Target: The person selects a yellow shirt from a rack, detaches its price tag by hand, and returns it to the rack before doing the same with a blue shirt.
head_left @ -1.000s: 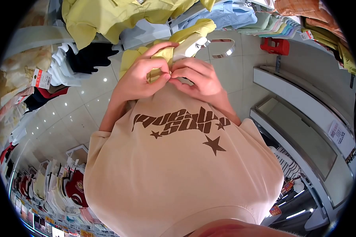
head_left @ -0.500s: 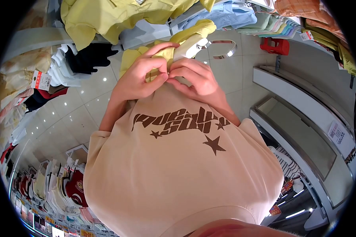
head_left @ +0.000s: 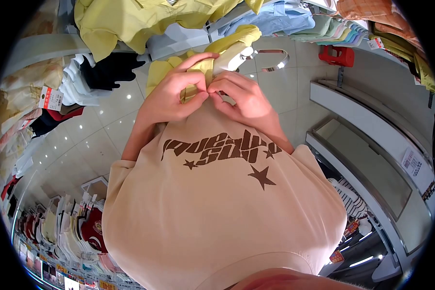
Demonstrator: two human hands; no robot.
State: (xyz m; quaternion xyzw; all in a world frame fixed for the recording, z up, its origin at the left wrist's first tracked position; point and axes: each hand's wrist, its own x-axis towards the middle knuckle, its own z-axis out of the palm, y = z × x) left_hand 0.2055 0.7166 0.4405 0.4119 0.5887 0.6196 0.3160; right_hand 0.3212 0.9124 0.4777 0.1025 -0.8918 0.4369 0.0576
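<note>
A yellow shirt (head_left: 160,71) on a white hanger (head_left: 233,56) with a metal hook (head_left: 271,62) is held close against my chest. My left hand (head_left: 171,94) pinches a fold of the yellow fabric near the collar. My right hand (head_left: 244,102) meets it, fingertips closed on the same bit of fabric right beside the left thumb. My beige T-shirt with brown lettering (head_left: 222,193) fills the lower middle of the view and hides the rest of the yellow shirt.
Yellow shirts (head_left: 130,19) lie on a shelf above. Folded pastel shirts (head_left: 324,29) are stacked at the upper right by a red stool (head_left: 337,55). White and black garments (head_left: 89,72) hang at the left, more clothes (head_left: 72,232) at the lower left, a white counter (head_left: 372,164) at the right.
My fingers have shifted slightly on the yellow fabric; the hanger and hook moved a little up. Otherwise the scene is the same.
</note>
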